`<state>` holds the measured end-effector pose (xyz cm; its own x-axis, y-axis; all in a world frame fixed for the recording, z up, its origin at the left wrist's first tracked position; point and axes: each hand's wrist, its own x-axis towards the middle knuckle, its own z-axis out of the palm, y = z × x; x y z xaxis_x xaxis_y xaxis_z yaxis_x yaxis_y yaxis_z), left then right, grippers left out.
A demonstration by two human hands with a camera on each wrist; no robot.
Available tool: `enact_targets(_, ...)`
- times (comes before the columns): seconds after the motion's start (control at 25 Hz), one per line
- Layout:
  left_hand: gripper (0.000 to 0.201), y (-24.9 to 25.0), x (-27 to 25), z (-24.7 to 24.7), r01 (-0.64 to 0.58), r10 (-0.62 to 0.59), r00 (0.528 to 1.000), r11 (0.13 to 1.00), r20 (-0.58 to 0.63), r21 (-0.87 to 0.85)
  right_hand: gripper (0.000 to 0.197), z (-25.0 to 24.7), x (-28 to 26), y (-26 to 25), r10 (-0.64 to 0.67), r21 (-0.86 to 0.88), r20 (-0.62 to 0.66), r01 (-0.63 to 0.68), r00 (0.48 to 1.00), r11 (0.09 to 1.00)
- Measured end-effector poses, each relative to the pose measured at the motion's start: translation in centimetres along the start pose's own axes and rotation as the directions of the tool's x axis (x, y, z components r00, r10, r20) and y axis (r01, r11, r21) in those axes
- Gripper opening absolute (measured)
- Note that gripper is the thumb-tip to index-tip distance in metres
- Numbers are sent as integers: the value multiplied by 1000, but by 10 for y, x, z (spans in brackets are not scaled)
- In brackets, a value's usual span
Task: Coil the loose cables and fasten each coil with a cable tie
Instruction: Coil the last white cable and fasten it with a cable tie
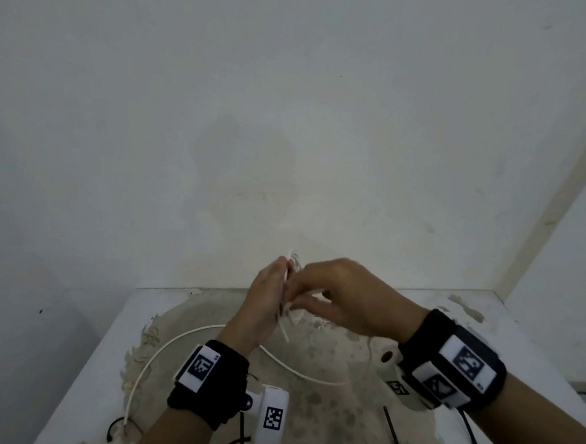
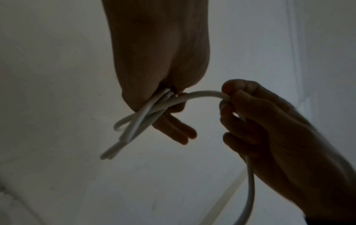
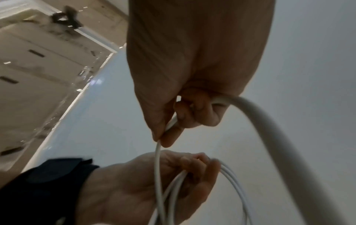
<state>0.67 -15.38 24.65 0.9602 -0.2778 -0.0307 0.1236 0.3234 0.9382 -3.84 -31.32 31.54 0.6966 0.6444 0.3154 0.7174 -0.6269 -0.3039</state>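
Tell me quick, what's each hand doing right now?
Left hand: closed, grips the coiled loops of the white cable.
Right hand: closed, pinches the cable's free length.

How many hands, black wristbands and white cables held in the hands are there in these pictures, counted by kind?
Hands: 2, the left hand and the right hand
Black wristbands: 2, the left wristband and the right wristband
White cable, gripped by both hands: 1
Total: 5
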Motion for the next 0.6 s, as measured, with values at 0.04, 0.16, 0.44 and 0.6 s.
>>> enact_targets(0.04,38,-1,-4,4,21,-25,999,994,39,109,7,-2,1,7,47,76,-57,-42,997,996)
enact_targets(0.16,39,2,-11,9,99,-124,980,982,159,159,11,-3,-1,30,221,253,-123,-185,967,950)
enact_targets(0.44,36,8,-14,-3,362,-371,868,928,330,91,17,6,-13,64,316,363,-143,-247,938,898)
enact_targets(0.6,23,16,-12,-18,419,-251,830,870,498,-259,19,10,-27,89,412,450,-172,-301,895,841)
